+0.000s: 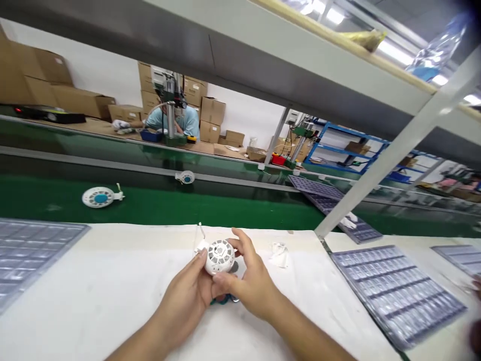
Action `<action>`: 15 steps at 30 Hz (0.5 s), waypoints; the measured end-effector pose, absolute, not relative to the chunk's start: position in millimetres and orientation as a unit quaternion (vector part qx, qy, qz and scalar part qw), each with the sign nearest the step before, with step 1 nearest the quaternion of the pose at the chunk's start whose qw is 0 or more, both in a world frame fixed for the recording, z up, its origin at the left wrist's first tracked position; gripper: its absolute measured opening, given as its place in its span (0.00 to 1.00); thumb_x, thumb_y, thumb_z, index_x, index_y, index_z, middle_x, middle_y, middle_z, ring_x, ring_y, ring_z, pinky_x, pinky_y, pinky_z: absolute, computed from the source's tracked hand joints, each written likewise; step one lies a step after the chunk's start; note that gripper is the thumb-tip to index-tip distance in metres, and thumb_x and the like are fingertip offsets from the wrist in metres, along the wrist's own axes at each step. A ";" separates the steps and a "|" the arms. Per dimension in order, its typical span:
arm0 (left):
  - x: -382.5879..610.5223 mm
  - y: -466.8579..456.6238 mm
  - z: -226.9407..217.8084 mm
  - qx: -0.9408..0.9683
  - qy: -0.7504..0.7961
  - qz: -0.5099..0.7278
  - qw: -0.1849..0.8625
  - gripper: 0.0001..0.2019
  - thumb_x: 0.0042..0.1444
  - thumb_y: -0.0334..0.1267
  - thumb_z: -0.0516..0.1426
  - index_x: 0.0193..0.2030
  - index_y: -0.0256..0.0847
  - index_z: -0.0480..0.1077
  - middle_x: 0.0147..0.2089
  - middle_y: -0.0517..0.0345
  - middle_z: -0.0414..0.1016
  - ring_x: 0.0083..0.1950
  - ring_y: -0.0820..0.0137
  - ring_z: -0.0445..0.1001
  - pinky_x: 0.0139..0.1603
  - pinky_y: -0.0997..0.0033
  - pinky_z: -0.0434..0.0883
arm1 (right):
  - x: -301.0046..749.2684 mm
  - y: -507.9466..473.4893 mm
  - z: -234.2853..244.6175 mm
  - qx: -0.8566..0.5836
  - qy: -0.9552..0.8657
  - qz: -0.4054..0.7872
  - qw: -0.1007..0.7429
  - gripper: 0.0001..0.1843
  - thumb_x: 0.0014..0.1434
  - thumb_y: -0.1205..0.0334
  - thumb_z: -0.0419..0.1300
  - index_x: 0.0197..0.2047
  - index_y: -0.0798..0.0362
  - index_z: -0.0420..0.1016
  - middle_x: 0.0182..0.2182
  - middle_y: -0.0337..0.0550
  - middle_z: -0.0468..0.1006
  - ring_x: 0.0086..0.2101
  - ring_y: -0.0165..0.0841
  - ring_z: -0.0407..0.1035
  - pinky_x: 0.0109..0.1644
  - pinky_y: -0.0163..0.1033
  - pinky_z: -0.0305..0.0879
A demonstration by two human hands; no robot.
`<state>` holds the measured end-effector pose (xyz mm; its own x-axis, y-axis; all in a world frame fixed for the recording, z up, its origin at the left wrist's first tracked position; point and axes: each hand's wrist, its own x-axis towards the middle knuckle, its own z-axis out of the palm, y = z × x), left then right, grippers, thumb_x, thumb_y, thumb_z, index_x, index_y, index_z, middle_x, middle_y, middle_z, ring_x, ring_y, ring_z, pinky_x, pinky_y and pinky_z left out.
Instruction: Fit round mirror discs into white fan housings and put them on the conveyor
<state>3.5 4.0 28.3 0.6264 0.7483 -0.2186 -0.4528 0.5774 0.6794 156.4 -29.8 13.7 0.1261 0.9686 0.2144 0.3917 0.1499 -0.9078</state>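
Both of my hands hold one small round white slotted plastic part (220, 255) just above the white table (93, 296). My left hand (188, 296) grips it from the left and below, fingers closed on it. My right hand (250, 278) closes round it from the right, thumb and fingers on its rim. A thin white wire sticks up from the part's left side. Something dark green shows beneath my hands, mostly hidden.
A green conveyor belt (210, 205) runs behind the table, carrying a white round part with a blue centre (99, 196) and another (186, 177). Clear plastic trays lie at left (26, 250) and right (394, 291). A slanted metal post (379, 170) rises at right. A person sits across the belt.
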 end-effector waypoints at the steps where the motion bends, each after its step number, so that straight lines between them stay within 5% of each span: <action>1: 2.1 7.2 27.3 0.287 0.268 0.364 0.844 0.16 0.65 0.48 0.51 0.51 0.40 0.69 0.37 0.51 0.79 0.32 0.66 0.74 0.35 0.66 0.72 | 161.9 -24.5 11.2 -0.573 -0.614 0.303 0.450 0.35 0.55 0.62 0.64 0.64 0.45 0.58 0.51 0.45 0.73 0.46 0.38 0.70 0.46 0.42 0.71; 3: -1.4 14.2 23.4 0.282 0.303 0.380 0.827 0.15 0.64 0.50 0.52 0.44 0.40 0.69 0.28 0.55 0.76 0.24 0.71 0.69 0.29 0.71 0.69 | 181.9 -16.2 4.7 -0.572 -0.664 0.282 0.390 0.22 0.59 0.65 0.60 0.57 0.47 0.69 0.44 0.43 0.74 0.41 0.36 0.71 0.45 0.42 0.70; 6: -4.6 20.0 17.8 0.279 0.319 0.394 0.816 0.16 0.63 0.52 0.53 0.39 0.41 0.68 0.25 0.58 0.75 0.22 0.74 0.66 0.27 0.75 0.66 | 205.0 -11.0 -2.9 -0.578 -0.726 0.247 0.278 0.15 0.57 0.71 0.61 0.46 0.46 0.78 0.38 0.41 0.72 0.39 0.37 0.70 0.45 0.41 0.68; 10: -3.7 17.7 16.9 0.297 0.331 0.379 0.812 0.19 0.61 0.55 0.52 0.36 0.41 0.68 0.20 0.60 0.72 0.19 0.74 0.62 0.24 0.75 0.64 | 198.8 -9.3 -5.0 -0.584 -0.761 0.207 0.196 0.09 0.61 0.70 0.60 0.41 0.48 0.78 0.35 0.42 0.72 0.39 0.38 0.69 0.45 0.41 0.66; 15: -2.3 15.0 20.2 0.354 0.362 0.367 0.780 0.20 0.60 0.57 0.52 0.34 0.40 0.66 0.18 0.61 0.69 0.20 0.74 0.61 0.23 0.75 0.62 | 192.9 -3.6 -10.3 -0.631 -0.719 0.203 0.209 0.08 0.63 0.71 0.53 0.38 0.54 0.73 0.32 0.47 0.75 0.34 0.40 0.70 0.41 0.46 0.65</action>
<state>-2.3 15.0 20.2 0.4691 0.8290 -0.3044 -0.3162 0.4795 0.8186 192.9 -3.6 -10.3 -0.1154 0.9923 0.0442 0.8232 0.1204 -0.5549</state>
